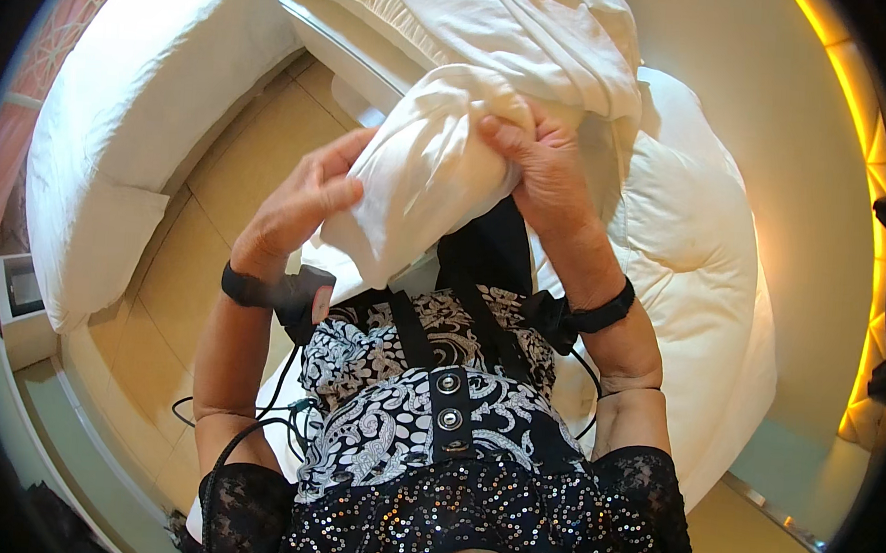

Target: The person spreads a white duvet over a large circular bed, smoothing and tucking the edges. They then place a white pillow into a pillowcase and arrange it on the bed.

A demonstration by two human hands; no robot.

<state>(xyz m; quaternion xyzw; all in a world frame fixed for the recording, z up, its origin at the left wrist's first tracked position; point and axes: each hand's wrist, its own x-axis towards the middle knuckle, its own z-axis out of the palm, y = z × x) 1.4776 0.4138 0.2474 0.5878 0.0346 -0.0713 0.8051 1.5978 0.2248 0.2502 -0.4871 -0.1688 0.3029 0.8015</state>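
Note:
Before my chest, a bunched white cloth (434, 156), possibly a pillowcase, hangs between my two hands. My left hand (308, 190) holds its left side, thumb in front and fingertips hidden behind the fabric. On the upper right, my right hand (539, 158) grips a gathered fold between thumb and fingers. Whether something fills the cloth cannot be told. Just beyond it lies a crumpled white sheet (530, 41). A puffy white quilt (686, 229) is piled to the right, past my right forearm.
Another white-covered bed (143, 111) curves along the left. Between it and me runs a tiled floor (215, 182). A pale flat panel (350, 39) stands ahead. Black cables (279, 388) hang by my left arm. A white box-like unit (24, 315) sits far left.

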